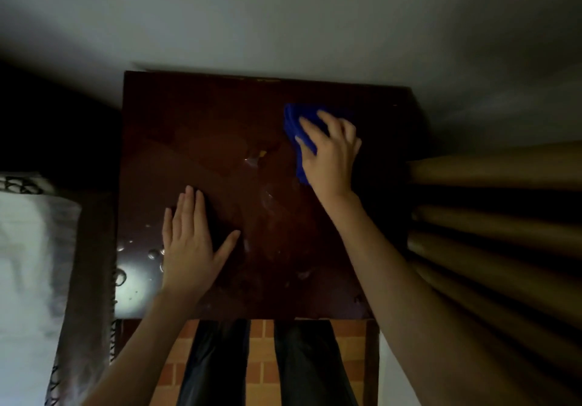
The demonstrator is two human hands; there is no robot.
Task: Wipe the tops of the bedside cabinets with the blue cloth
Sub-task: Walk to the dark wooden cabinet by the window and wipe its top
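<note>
Blue cloth [294, 128] sat bunched on the far right of the dark cabinet top [204, 128], your right hand [330, 157] gripped it with curled fingers, your left hand [192, 242] lay flat near the front edge, fingers straight, thumb spread.

The single head-worn camera looks almost straight down from above the bedside cabinet [220, 128], near enough that its dark top fills the middle of the wide-angle frame. It faces the pale wall [283, 21], which runs across the upper part. The bed [28, 248] bends along the left edge and curtain folds [504, 223] along the right. The person's trouser legs [214, 364] and the tiled floor [261, 358] lie at the bottom, where both forearms [381, 264] enter.
</note>
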